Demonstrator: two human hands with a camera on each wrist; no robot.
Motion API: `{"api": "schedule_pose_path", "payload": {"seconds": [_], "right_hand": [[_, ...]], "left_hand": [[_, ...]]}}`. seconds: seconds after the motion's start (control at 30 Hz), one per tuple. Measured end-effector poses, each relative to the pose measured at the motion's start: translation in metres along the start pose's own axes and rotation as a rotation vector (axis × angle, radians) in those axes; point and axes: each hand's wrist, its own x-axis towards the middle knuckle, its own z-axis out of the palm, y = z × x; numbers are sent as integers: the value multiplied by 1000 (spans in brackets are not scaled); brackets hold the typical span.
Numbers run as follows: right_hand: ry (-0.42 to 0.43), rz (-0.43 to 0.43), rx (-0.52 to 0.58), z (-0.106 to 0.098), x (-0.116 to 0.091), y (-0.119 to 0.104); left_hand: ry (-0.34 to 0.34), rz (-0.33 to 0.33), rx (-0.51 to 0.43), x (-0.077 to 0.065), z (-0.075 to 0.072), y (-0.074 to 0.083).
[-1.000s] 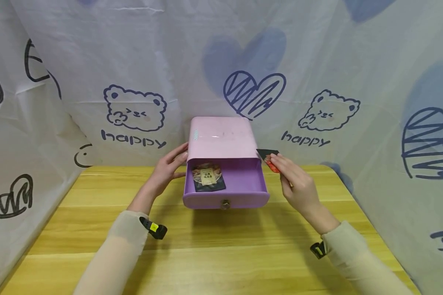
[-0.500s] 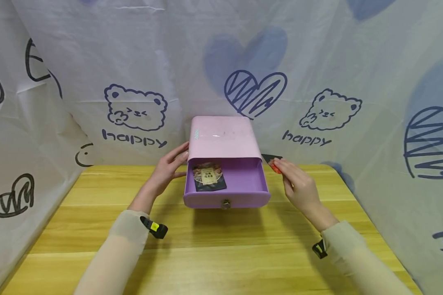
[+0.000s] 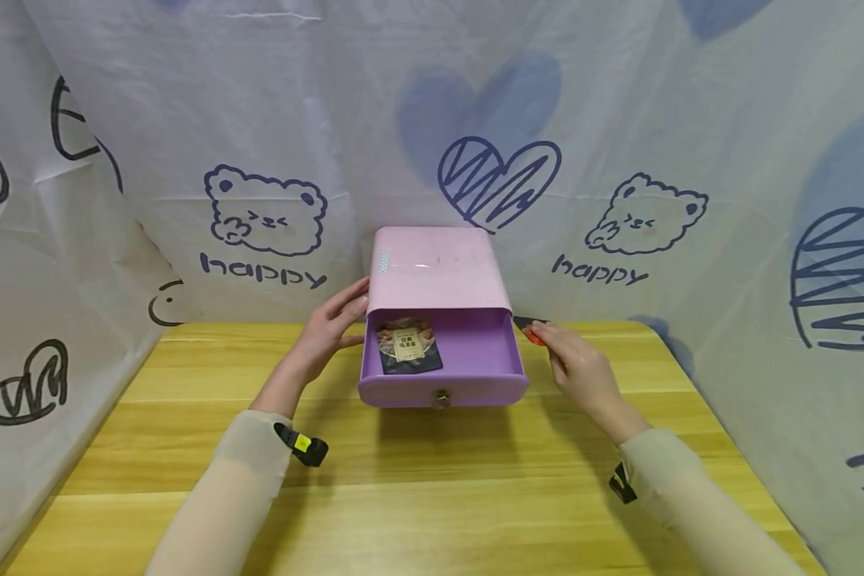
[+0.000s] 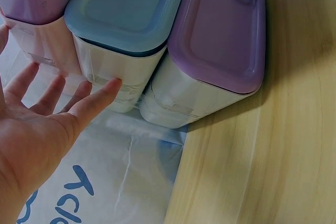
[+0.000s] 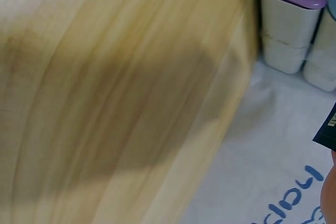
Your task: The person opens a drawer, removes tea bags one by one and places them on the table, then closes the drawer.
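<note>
A pink drawer cabinet (image 3: pixel 435 268) stands at the back of the table, its purple top drawer (image 3: pixel 478 344) pulled out. Inside the drawer, at the left, lies a dark packet (image 3: pixel 409 346) with a pale printed label. My left hand (image 3: pixel 320 340) rests on the cabinet's left side with fingers extended; the left wrist view shows that hand (image 4: pixel 42 124) beside the stacked drawers. Beside the drawer's right side, my right hand (image 3: pixel 583 368) pinches a black and red packet (image 3: pixel 536 337), partly covered by the fingers. Only a dark corner of this packet (image 5: pixel 328 134) shows in the right wrist view.
Below the open drawer are a blue drawer (image 4: pixel 128 9) and another purple drawer (image 4: pixel 220 30) with a ring pull. The wooden table (image 3: pixel 432 496) extends in front. A white printed cloth (image 3: pixel 374 120) hangs close behind the cabinet.
My right hand has lowered slightly with its packet, which has shifted a little down and right along the cabinet's side. The left hand and the open drawer have stayed put.
</note>
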Motion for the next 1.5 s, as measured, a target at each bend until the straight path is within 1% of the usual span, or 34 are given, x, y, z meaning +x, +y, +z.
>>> {"api": "schedule_pose_path", "payload": {"seconds": [0.1, 0.3, 0.47, 0.67, 0.8, 0.93, 1.17, 1.37, 1.5], "right_hand": [[-31, 10, -3, 4, -3, 3], [-109, 64, -23, 10, -8, 7], [-190, 132, -18, 15, -11, 11], [-314, 228, -7, 24, -14, 18], [-370, 259, -8, 29, -15, 23], [-405, 274, -11, 36, -16, 28], [-469, 328, -20, 44, -17, 34], [-499, 370, -15, 48, -18, 38], [-513, 376, -9, 50, -18, 39]], "left_hand": [[-1, -2, -1, 0, 0, 0], [0, 0, 2, 0, 0, 1], [0, 1, 2, -1, 0, 2], [1, -6, 13, -2, 0, 2], [1, -9, 19, -2, -1, 1], [1, -7, 17, -2, -1, 1], [7, -11, 27, -1, -1, 1], [8, -15, 32, -1, 0, 1], [6, -17, 31, -1, -1, 1]]}}
